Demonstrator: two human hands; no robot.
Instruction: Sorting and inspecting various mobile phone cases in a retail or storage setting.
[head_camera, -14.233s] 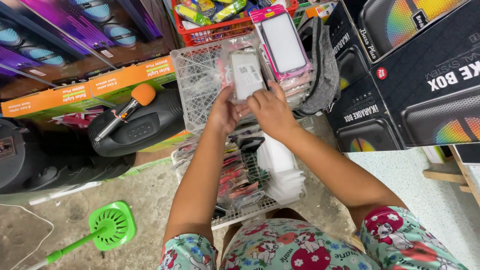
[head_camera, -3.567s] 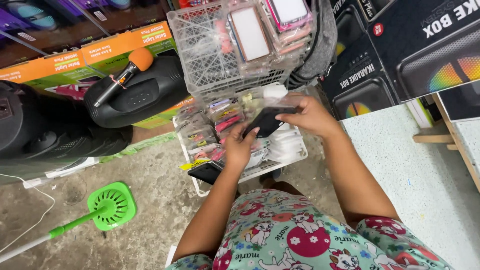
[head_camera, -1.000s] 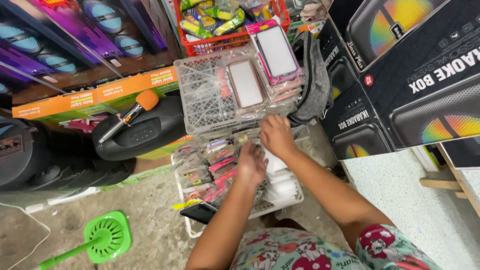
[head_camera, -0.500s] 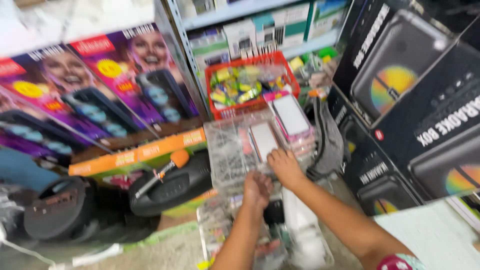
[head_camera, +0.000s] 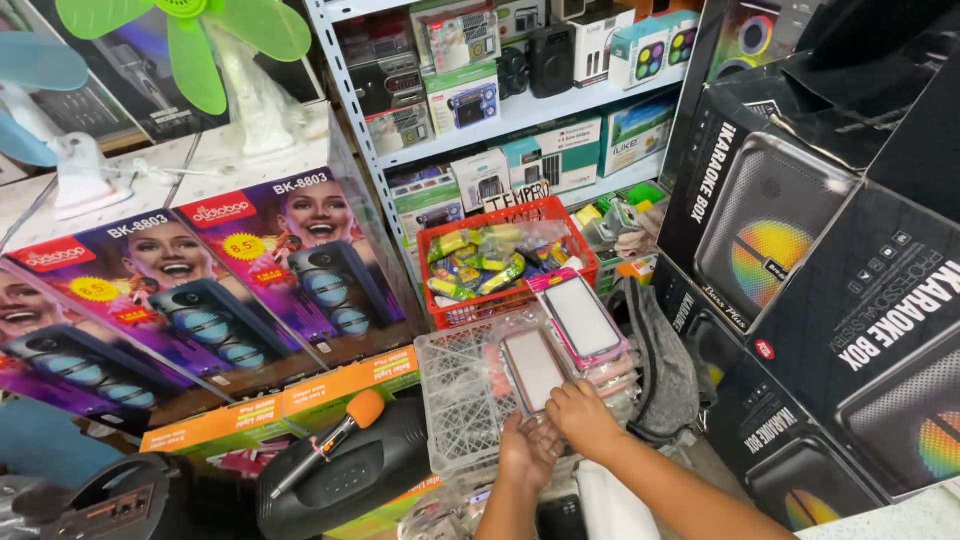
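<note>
A white lattice basket stands on edge with several clear-packed phone cases stacked in it. My right hand grips the lower edge of the front pack, a white phone case with a brown rim. My left hand is just below, fingers curled on the same pack's bottom corner. A pink-rimmed case leans behind it to the right. A lower tray with more packs is mostly hidden by my arms.
A red basket of small packets sits behind. A grey fabric bag hangs to the right, beside stacked black speaker boxes. A black speaker with an orange-tipped microphone lies left. Purple boxes, shelves and fans stand behind.
My view has tilted up from the floor to the shelves. Both hands have risen from the lower tray to the packed cases in the upright white basket.
</note>
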